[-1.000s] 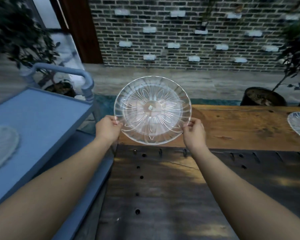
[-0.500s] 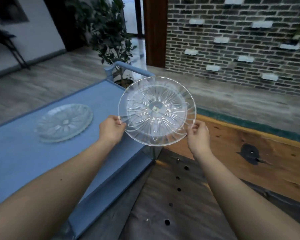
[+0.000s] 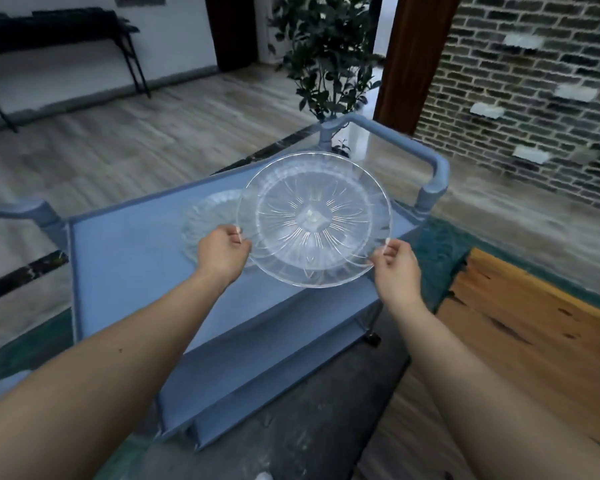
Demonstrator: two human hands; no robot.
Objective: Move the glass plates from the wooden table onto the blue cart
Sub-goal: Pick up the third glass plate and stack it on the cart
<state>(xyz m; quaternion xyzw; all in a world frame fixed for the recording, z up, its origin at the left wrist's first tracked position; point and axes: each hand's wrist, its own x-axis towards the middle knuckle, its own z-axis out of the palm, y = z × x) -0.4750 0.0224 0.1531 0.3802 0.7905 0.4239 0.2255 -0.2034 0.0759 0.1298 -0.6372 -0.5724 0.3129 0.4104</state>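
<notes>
I hold a clear glass plate with a cut flower pattern in the air above the right part of the blue cart's top shelf. My left hand grips its left rim and my right hand grips its right rim. The plate is tilted toward me. A second glass plate lies flat on the cart's top, partly hidden behind the held plate and my left hand. A corner of the wooden table shows at the right.
The cart has a blue handle bar at its far right end, another post at the left, and a lower shelf. A potted plant stands behind the cart. A brick wall runs at the right.
My view and both hands have swung left from the wooden table, carrying the plate over the blue cart. The plate lying on the cart now sits just behind the held one.
</notes>
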